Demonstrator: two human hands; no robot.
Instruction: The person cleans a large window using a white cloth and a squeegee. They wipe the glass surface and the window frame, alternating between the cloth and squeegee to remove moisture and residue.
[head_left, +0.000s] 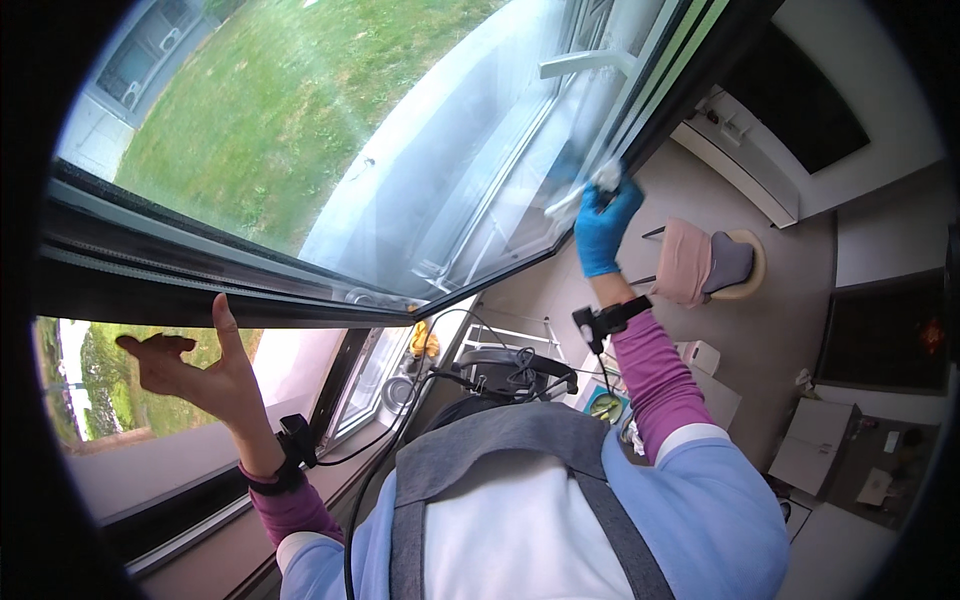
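My right hand (609, 217), in a blue glove, is closed on a white cloth (606, 177) against the glass near the dark edge of an open window sash (491, 281). Part of the cloth hangs left of the fingers, or is mirrored in the glass; I cannot tell which. My left hand (202, 371) is bare, its fingers and thumb spread, holding nothing. It is beside the sash's lower dark frame; whether it touches is unclear. A white window handle (589, 64) is on the sash's far side. Each wrist wears a black strapped device.
Below the sash, a yellow cloth (424, 340) and a round metal container (399, 393) are on the sill. Black cables run past my left arm. A black bag-like item (510, 371) and a white rack stand close to my body. A chair with a pink cloth (679, 259) stands right.
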